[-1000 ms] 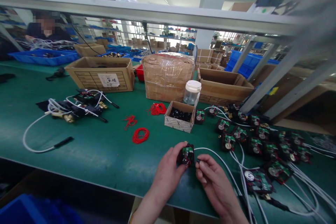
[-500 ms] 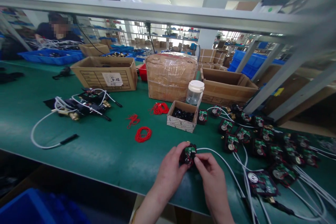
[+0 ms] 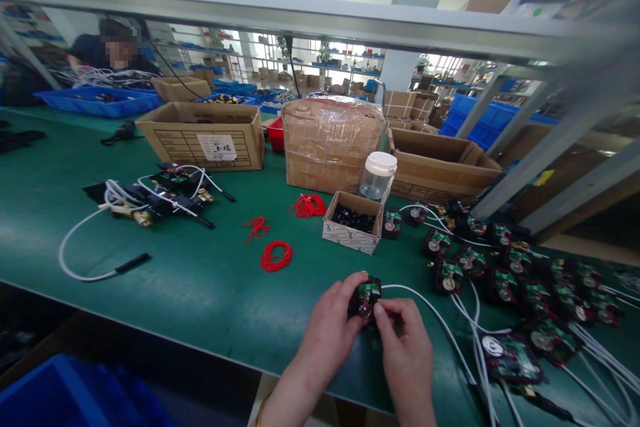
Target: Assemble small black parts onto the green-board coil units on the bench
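Observation:
A small black housing with a green circuit board (image 3: 369, 291) sits near the table's front edge, a white cable (image 3: 415, 292) running from it to the right. My left hand (image 3: 333, 323) is closed around its left side, thumb below and fingers above. At its right edge, my right hand (image 3: 406, 340) pinches with thumb and forefinger; whatever lies between those fingertips is too small or hidden to make out. Just behind stands a small open carton (image 3: 351, 240) of black parts. Similar board units (image 3: 505, 287) with white cables fill the right side of the table.
Red wire bundles (image 3: 277, 256) lie left of the carton. A wrapped box (image 3: 333, 147), a clear jar with white lid (image 3: 379, 175) and open cardboard boxes (image 3: 200, 143) line the back. Cabled brass-fitted assemblies (image 3: 160, 197) lie left. A person (image 3: 117, 50) sits beyond.
The view has shifted slightly, so most things appear a little to the right. My hands keep nearly the same hold on the circuit board unit.

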The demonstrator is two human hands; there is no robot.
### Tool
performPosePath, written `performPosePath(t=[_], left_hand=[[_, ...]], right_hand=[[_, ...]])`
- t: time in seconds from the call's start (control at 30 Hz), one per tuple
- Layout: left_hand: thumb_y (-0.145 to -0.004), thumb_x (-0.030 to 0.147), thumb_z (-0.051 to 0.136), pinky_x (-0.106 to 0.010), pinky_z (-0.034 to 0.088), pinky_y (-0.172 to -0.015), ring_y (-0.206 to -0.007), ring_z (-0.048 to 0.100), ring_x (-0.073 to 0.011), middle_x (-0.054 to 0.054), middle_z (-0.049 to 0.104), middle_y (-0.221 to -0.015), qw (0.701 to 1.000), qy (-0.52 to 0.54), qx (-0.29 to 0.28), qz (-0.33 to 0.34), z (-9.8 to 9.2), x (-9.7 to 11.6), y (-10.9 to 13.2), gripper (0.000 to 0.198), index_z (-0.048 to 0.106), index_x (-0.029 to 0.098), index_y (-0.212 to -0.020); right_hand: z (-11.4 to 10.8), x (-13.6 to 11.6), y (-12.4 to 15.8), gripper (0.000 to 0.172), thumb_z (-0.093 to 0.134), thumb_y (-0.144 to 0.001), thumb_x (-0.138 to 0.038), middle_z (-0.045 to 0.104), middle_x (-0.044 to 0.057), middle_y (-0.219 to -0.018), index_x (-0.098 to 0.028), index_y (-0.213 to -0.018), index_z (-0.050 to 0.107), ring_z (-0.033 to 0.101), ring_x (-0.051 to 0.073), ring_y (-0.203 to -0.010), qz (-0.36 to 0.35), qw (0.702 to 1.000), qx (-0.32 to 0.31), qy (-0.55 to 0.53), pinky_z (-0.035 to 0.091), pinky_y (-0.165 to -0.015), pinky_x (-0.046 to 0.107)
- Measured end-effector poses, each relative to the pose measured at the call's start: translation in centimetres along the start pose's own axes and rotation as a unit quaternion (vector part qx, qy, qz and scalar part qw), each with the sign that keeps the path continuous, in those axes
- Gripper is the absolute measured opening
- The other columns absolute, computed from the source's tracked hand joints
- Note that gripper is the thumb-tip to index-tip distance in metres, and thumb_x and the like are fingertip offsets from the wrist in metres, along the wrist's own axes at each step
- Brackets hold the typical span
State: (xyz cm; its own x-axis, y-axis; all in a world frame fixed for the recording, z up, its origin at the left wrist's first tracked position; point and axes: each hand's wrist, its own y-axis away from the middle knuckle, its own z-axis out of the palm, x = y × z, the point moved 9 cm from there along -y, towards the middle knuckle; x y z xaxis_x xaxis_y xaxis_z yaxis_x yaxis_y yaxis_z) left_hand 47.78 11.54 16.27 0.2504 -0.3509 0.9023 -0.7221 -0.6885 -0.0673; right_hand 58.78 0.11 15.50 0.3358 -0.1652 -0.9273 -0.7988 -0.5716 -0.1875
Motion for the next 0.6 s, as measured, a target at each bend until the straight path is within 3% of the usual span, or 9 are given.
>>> performPosePath(t=[0.2,0.47,0.6], left_hand=[[-0.08,0.001,0.062,-0.04,0.047,-0.108,-0.118,0.063,-0.0225,-0.002,0.068,-0.13,1.0,-0.004,-0.009,0.003,-0.1,0.1,-0.3,0.064,0.057,0.032,-0.136],[-0.079,0.001,0.058,-0.038,0.049,-0.106,-0.119,0.064,-0.0216,-0.001,0.069,-0.131,1.0,-0.004,-0.02,0.008,-0.1,-0.3,-0.4,0.064,0.057,0.033,-0.136],[-0.078,0.004,0.056,-0.041,0.047,-0.111,-0.126,0.062,-0.0221,-0.002,0.066,-0.138,1.0,0.001,-0.03,0.003,0.1,-1.0,-0.7,0.066,0.056,0.032,-0.137]], right_hand=[[0.3,1.0,-0.4,0.031,0.069,-0.083,-0.055,0.068,0.004,-0.083,-0.024,-0.083,0.068,0.061,0.024,-0.076,0.074,0.997,-0.018,-0.03,0.048,-0.071,0.036],[0.9,1.7,0.0,0.028,0.069,-0.084,-0.052,0.067,0.003,-0.082,-0.024,-0.083,0.067,0.062,0.023,-0.078,0.091,0.993,-0.008,-0.07,0.049,-0.071,0.034],[1.4,2.1,0.4,0.027,0.067,-0.085,-0.051,0.066,0.002,-0.079,-0.024,-0.082,0.065,0.062,0.023,-0.075,0.102,0.99,0.025,-0.098,0.05,-0.07,0.034]])
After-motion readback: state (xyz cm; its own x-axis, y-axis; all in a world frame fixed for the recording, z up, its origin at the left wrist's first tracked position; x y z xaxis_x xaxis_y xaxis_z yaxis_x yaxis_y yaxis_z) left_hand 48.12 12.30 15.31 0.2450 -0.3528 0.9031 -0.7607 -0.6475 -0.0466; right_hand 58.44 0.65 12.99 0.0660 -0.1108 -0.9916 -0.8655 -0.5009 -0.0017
